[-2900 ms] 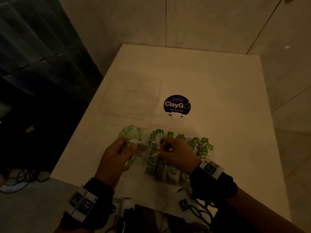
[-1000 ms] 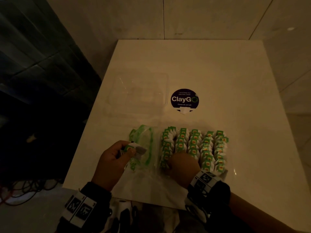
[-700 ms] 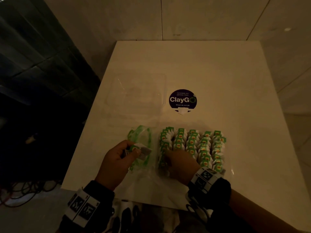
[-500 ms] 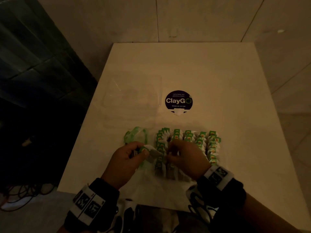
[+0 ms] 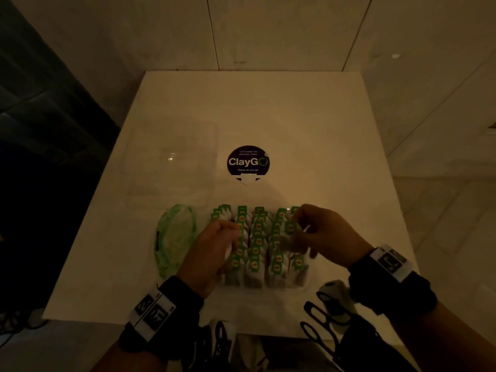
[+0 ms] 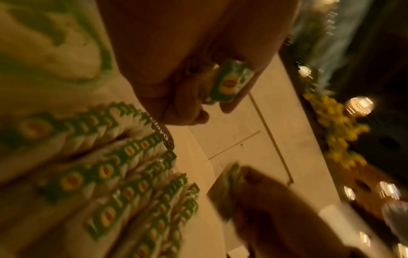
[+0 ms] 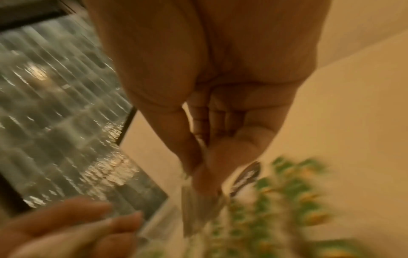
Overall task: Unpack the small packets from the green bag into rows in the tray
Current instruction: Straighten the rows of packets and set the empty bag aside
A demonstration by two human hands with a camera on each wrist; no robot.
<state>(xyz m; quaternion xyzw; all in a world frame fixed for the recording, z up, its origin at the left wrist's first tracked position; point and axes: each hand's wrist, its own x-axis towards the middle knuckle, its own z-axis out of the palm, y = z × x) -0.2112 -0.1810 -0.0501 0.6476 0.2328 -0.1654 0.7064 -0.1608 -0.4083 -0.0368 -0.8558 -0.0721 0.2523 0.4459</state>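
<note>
Head view, looking down on a white table (image 5: 308, 124): you are working over a clear tray (image 5: 311, 287) near the front edge, already packed with five rows of small packets (image 5: 256, 237).

At far left, the green bag (image 5: 174, 237) is lying slack and open-mouthed just beside the tray, likely kept close so each reach stays short. Behind it a clear lid (image 5: 174, 157) is sitting well apart from the work.

Your left hand (image 5: 212, 256) is hovering over the tray's left rows, fingers curled around a spare packet (image 6: 229, 83); the left wrist view is showing it pinched between thumb and fingertips, apparently held in reserve for the next slot.

Your right hand (image 5: 322, 237) is reaching over the far right row, thumb and forefinger pinching another packet (image 5: 291, 228) by its green tag, so that it is hanging upright, ready to drop in among the others.

A round dark sticker (image 5: 248, 161) is lying behind the tray. The rows are looking tight, so gaps for slipping in more are narrow; the far half and right side of the table are offering open room, while the front edge is running close under your wrists.
</note>
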